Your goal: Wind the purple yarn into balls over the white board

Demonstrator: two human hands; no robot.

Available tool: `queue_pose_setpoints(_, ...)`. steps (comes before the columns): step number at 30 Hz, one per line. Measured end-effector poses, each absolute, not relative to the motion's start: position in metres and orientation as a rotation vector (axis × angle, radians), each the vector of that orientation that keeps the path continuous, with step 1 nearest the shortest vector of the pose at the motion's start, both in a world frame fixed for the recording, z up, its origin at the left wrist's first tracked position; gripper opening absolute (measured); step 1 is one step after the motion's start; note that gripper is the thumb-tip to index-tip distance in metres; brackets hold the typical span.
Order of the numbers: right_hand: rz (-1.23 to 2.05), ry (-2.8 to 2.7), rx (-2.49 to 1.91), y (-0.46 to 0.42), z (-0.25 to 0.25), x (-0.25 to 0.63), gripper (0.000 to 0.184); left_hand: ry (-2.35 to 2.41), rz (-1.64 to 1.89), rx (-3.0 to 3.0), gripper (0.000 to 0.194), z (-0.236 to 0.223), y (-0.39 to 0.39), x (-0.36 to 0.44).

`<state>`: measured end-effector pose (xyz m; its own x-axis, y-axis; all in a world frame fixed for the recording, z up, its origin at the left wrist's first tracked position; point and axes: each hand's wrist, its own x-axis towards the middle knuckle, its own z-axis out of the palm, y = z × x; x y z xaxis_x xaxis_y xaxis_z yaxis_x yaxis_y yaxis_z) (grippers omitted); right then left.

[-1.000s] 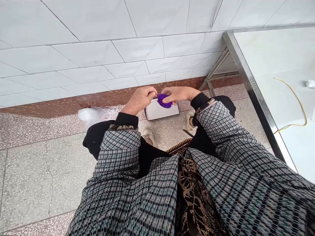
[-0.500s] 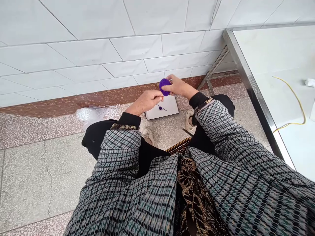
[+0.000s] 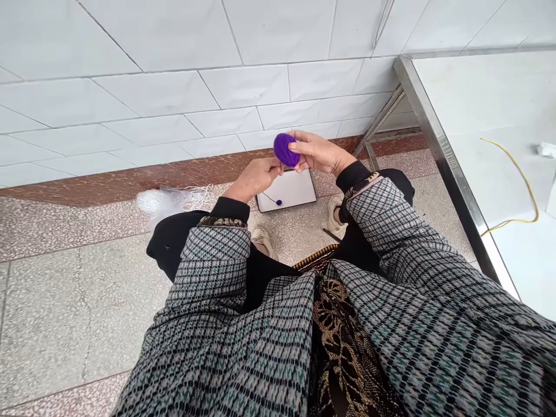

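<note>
Left hand and right hand nearly meet above terrazzo floor, a tiled wall ahead. The right, reaching inward, clasps a purple yarn ball; the left's fingers pinch together just beside it.

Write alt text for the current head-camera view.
Right hand holding a ball of purple yarn, left hand close beside it, above a white rectangle on a speckled floor. A metal-framed table stands at right.
</note>
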<state>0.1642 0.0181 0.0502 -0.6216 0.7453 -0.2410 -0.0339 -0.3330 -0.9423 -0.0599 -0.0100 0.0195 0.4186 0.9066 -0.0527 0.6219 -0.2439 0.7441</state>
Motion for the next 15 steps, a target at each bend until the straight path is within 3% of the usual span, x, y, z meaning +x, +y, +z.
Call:
queue_pose_setpoints(8,1.481,-1.445,-1.664,0.014,0.059,0.149,0.043,1.072,0.394,2.078,0.023,0.025,-0.016,-0.056)
queue_pose_setpoints(11,1.585,-1.643,-1.693,0.013,0.059,0.153,0.039,1.166,0.528,2.060,0.021,0.033,-0.016,-0.061)
queue_pose_setpoints(15,1.935,-1.812,-1.369,0.013,0.054,0.162,0.023,1.287,0.666,2.013,0.017,0.040,-0.014,-0.065)
